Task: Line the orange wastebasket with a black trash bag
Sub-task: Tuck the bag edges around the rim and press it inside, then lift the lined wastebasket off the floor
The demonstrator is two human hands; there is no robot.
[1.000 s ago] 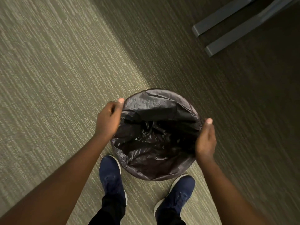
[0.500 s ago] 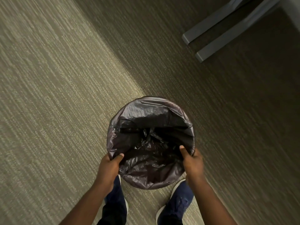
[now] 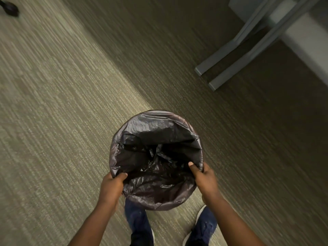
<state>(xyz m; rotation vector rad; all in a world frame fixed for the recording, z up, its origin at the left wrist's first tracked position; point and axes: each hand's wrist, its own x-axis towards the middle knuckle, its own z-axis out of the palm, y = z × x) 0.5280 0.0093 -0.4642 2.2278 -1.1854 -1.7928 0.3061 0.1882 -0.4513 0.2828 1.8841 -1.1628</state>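
Ribbed, olive-toned carpet [image 3: 62, 103] covers the floor, half lit, half in shadow. Grey metal furniture legs [image 3: 236, 55] angle in at the upper right. The round wastebasket [image 3: 134, 194] stands on the carpet just ahead of two blue shoes [image 3: 138, 219]; a crinkled, glossy black trash bag [image 3: 154, 142] covers its rim and sags inside. The left hand [image 3: 111, 187] and the right hand [image 3: 205, 180] each grip the bag-covered near rim, thumbs inside.
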